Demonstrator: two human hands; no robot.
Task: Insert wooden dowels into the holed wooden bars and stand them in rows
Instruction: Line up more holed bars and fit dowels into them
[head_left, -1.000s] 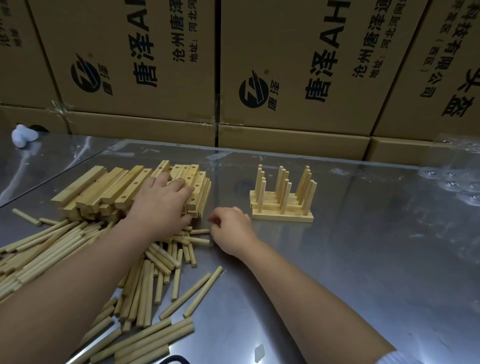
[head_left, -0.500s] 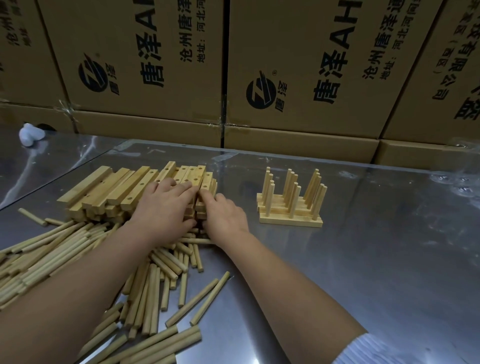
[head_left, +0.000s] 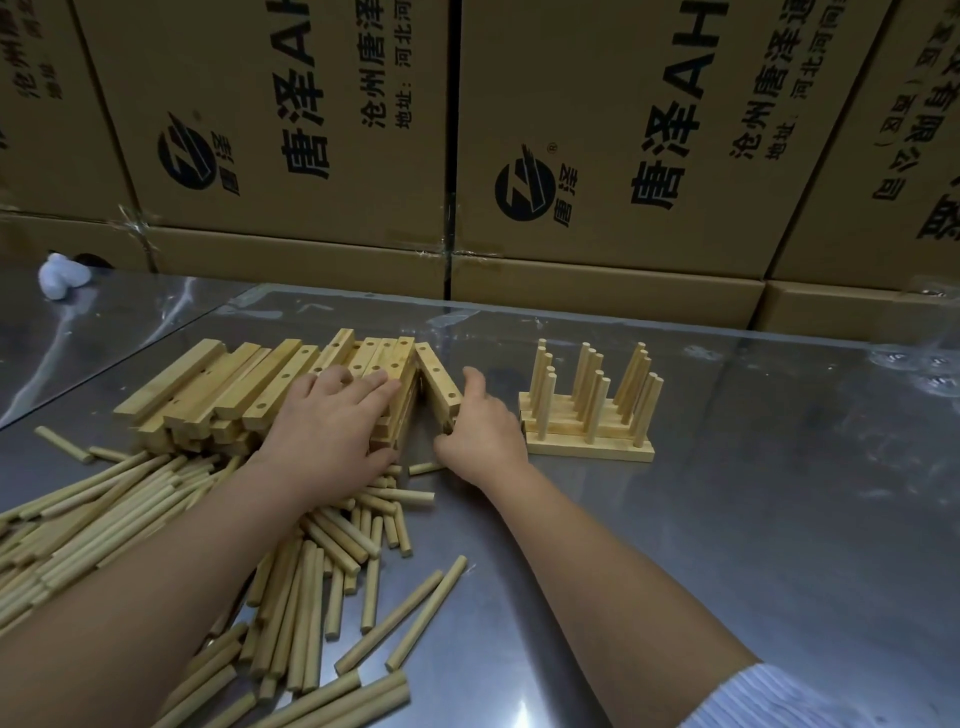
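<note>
Holed bar (head_left: 439, 382), at the 3 o'clock edge of the stack (head_left: 234, 384), now tilts free, gripped by the right hand (head_left: 483, 431), which lay on the tabletop (head_left: 727, 519) a second ago. Left hand (head_left: 332, 421) presses spread fingers on the stack. Dowelling judged next.

1. bar stack (head_left: 249, 384) sits left of centre on the table (head_left: 753, 519), boxes (head_left: 311, 130) lined up behind it all
2. loose dowels (head_left: 130, 519) are piled in front of the stack
3. finished bars (head_left: 587, 447) stand right of it, apart
4. left hand (head_left: 332, 431) lies on the stack; right hand (head_left: 480, 431), between stack and finished bars, grips a tilted bar (head_left: 439, 379)
</note>
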